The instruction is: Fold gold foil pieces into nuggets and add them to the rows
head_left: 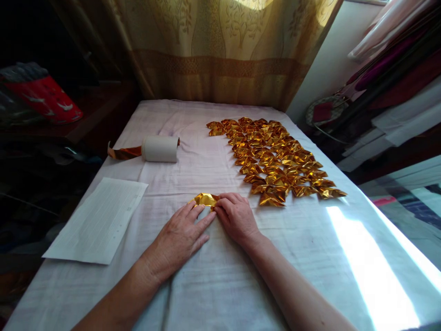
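In the head view, our only one, we have the foil [206, 200], a small gold piece, lying on the pale cloth [220, 285] straight in front of us, between our two hands. Our left hand [179, 231] is laid low with its fingers spread, the tips reaching the foil's left end. Our right hand [237, 219] has its fingers curled and seems to pinch the right end between thumb and forefinger; the exact grip is partly hidden.

We judge the step in hand to be a fold, with the foil being shaped and creased. The next move calls, we think, for steady pressure from the left while the right tucks its end in neatly; the thin foil could crumple if pressed too hard.

Beyond, to the right, the folded pieces [272, 197] lie in close rows, many touching. Far left, the roll [160, 149] rests on its side, a gold strip [127, 153] trailing from its left end.

As for writing, the paper [99, 220] at our left carries fine lines of print and a few small marks, too small for us to read. The roll's outside looks plain. The red tin [46, 99] shows white bird shapes, and we can make out no brand on it.
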Motion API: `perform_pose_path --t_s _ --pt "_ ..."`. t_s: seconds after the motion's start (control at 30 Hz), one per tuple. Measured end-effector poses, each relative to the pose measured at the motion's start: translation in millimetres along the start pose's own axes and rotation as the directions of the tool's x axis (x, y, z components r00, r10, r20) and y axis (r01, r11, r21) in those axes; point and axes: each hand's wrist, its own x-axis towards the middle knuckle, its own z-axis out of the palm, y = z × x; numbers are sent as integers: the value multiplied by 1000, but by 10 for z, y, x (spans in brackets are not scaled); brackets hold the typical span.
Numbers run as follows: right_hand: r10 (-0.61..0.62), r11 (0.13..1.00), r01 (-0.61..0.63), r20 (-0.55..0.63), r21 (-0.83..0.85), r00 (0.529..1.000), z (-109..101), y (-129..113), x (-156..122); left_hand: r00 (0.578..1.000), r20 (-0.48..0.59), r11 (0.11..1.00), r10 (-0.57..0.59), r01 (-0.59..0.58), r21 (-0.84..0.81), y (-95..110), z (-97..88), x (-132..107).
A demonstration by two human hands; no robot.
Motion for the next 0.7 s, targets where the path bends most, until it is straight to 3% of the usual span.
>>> perform_pose_path --t_s 0.27,0.5,0.7 --pt "2 999 -1 -19 51 1000 -2 4 -14 1000 1 999 -28 28 21 22 61 5" --pt "84 990 -66 -146 121 986 28 29 -75 1000 -23 999 -17 18 31 37 61 18" --pt "159 986 -152 -93 74 983 12 -4 -40 1000 -14 999 -21 21 29 41 67 14"
